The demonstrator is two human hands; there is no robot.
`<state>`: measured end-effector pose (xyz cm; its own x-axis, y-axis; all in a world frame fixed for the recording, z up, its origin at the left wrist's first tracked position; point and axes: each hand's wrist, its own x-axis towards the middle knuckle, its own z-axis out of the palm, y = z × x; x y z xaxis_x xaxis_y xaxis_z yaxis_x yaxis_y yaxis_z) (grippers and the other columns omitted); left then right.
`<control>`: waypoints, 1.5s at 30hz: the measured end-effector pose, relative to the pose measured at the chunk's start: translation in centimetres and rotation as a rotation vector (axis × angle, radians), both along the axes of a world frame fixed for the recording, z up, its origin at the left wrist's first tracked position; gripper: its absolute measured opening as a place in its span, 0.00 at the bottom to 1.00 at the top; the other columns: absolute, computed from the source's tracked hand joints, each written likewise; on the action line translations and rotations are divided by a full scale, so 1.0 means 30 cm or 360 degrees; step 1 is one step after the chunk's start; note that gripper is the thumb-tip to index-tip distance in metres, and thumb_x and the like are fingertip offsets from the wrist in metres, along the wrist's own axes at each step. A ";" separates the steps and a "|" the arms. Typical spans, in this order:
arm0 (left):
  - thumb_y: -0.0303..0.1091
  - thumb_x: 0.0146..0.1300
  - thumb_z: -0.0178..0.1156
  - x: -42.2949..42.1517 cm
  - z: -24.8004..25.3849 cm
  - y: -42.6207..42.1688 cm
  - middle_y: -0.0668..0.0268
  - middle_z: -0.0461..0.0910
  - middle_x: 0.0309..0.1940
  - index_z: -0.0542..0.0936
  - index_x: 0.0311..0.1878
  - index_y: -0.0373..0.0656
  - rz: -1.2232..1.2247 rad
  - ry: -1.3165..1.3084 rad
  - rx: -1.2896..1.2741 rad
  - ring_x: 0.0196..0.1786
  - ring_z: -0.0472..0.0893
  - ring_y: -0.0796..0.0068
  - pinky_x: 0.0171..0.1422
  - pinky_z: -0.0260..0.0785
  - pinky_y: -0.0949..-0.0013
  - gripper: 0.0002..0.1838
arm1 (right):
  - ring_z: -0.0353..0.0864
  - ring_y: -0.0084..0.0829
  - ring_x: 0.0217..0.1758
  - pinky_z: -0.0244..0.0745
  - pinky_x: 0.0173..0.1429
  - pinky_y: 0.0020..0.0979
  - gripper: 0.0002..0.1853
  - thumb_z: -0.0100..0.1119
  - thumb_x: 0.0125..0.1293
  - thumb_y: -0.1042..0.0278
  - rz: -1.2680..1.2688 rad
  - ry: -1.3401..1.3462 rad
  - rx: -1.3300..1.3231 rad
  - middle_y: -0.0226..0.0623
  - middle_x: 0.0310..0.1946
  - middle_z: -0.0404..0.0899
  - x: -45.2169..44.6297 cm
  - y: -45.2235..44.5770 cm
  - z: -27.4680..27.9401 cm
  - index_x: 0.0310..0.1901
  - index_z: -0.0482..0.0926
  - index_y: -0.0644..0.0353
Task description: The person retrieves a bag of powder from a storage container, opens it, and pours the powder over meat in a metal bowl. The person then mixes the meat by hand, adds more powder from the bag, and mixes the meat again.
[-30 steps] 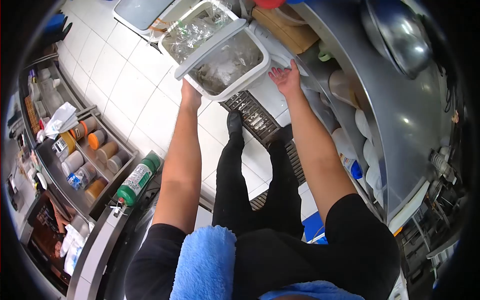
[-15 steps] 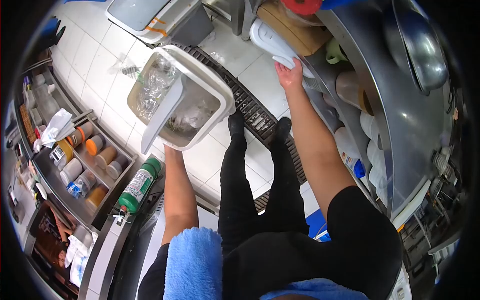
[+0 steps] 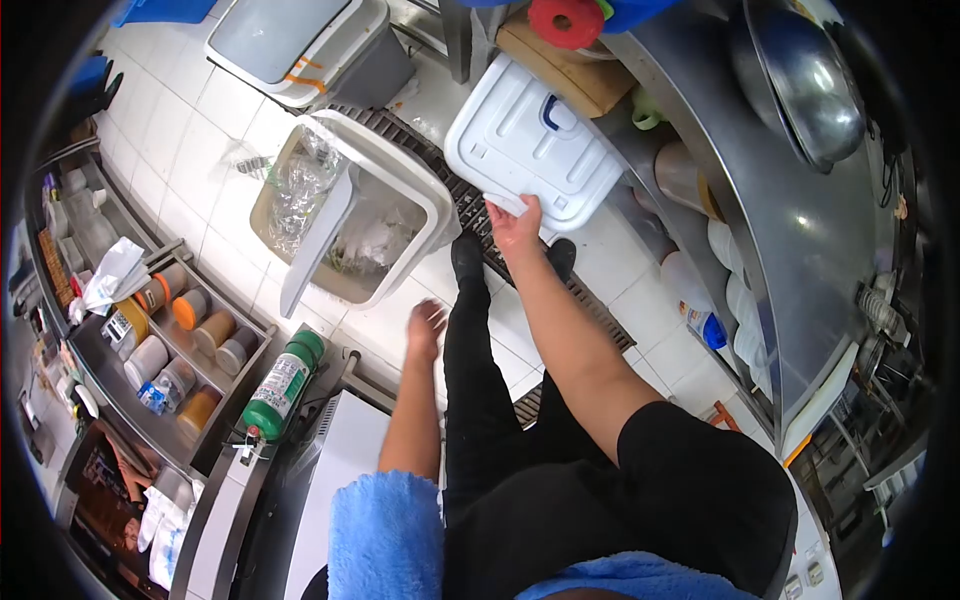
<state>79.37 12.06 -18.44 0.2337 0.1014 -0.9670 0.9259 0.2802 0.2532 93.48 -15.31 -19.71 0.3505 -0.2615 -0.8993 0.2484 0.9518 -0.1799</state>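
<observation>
My right hand (image 3: 516, 228) grips the near edge of a white plastic lid (image 3: 505, 125), fingers beneath and thumb at the rim. The lid has a blue-edged slot and is tilted with its broad face towards me. Nothing shows in my left hand (image 3: 427, 325), which is slightly blurred, fingers apart, over the floor tiles. Ahead of it, a beige bin (image 3: 440, 205) stands uncovered. A grey bar (image 3: 325, 235) crosses the bin. Crumpled clear plastic (image 3: 300, 195) fills one side, and pale plastic waste (image 3: 375, 240) lies in the other.
A drain grate (image 3: 400, 125) runs past my shoes. Another lidded bin (image 3: 365, 70) stands beyond. On the left are a shelf of jars (image 3: 215, 330) and a green bottle (image 3: 283, 385). A steel counter (image 3: 790, 260) with metal bowls (image 3: 810, 85) flanks my right.
My right hand has brought the lid left and nearer the bin, turning its broad face into view. My left hand has come away from the bin's near side, moving right.
</observation>
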 end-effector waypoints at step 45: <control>0.77 0.72 0.36 0.480 0.047 -0.611 0.56 0.75 0.70 0.67 0.75 0.39 0.0360 -0.0435 -0.1110 0.70 0.75 0.58 0.76 0.66 0.50 0.49 | 0.79 0.46 0.63 0.73 0.70 0.50 0.29 0.51 0.50 0.69 0.0943 0.0773 -0.0456 0.41 0.55 0.81 -1.110 -0.766 0.321 0.59 0.76 0.61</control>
<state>93.77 -6.26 -17.02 0.5189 -0.4352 -0.7358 0.7575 0.6329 0.1599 60.19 -38.28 -10.07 0.0910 -0.3983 -0.9127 -0.4498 0.8013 -0.3945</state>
